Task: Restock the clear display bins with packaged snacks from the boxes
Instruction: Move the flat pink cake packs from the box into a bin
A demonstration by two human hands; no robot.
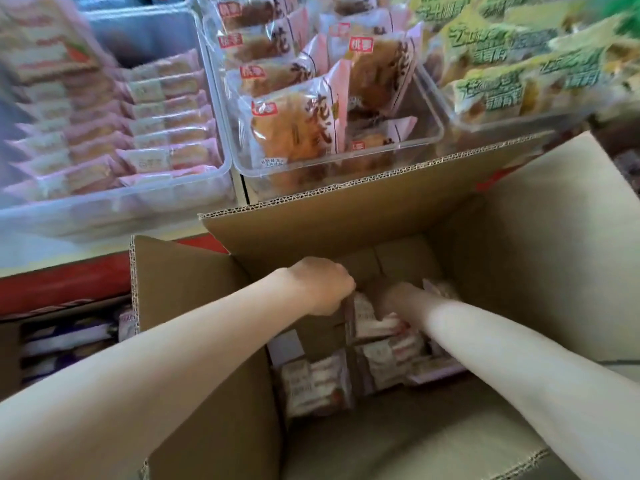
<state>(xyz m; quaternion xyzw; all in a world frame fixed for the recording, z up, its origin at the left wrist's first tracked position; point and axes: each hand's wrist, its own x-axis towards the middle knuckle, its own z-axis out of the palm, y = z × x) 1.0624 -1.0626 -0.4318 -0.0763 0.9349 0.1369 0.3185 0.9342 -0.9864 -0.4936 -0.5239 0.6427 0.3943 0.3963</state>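
An open cardboard box (540, 244) stands below the shelf, with pink-and-white snack packs (315, 382) lying deep inside it. My left hand (322, 285) is closed around the top edge of a cardboard divider (320, 332) in the box. My right hand (394, 299) reaches down among the packs at the box's far end; its fingers are hidden and blurred. Above, a clear bin (114, 202) on the left holds rows of pink packs. The middle clear bin (429, 133) holds pastry packs with pink edges and has free room at its front right.
A third clear bin (450, 112) at the upper right is piled with green-labelled packs. A red shelf edge (62, 282) runs below the bins. Another box (65, 341) with purple and white packs sits at the lower left. The box flaps stand up around my arms.
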